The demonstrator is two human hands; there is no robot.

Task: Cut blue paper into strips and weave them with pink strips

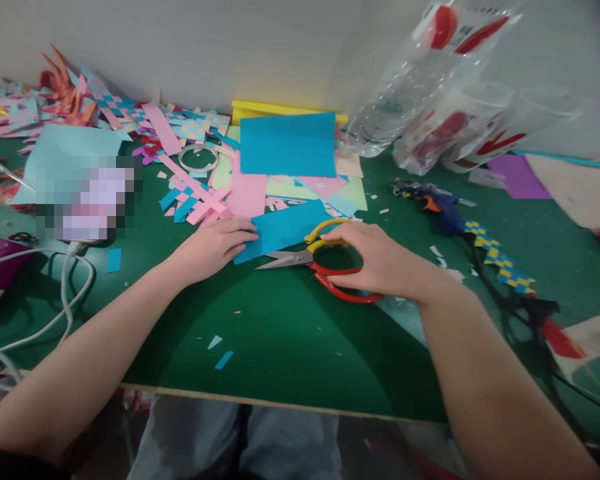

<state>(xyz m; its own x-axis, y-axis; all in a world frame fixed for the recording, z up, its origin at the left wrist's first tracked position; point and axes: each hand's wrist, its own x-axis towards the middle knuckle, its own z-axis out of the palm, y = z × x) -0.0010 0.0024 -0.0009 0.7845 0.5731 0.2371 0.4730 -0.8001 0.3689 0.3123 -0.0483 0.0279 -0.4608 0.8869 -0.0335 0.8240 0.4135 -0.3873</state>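
Observation:
A blue paper strip (285, 227) lies slanted on the green table in the middle of the view. My left hand (217, 247) rests at its left end, fingers lying flat over the paper's edge. My right hand (375, 257) grips scissors (335, 288) with one yellow and one red handle. The scissor blades are parted and point left, beside the strip's lower edge. Behind the strip, a larger blue sheet (287, 145) lies on pink, green and yellow papers.
Paper scraps and woven pieces (113, 100) pile up at the back left, near a phone (97, 203) with a white cable. Bagged cups (455, 127) stand back right. A glue gun (443, 210) and its cord lie on the right. The table's front edge (280, 403) runs below.

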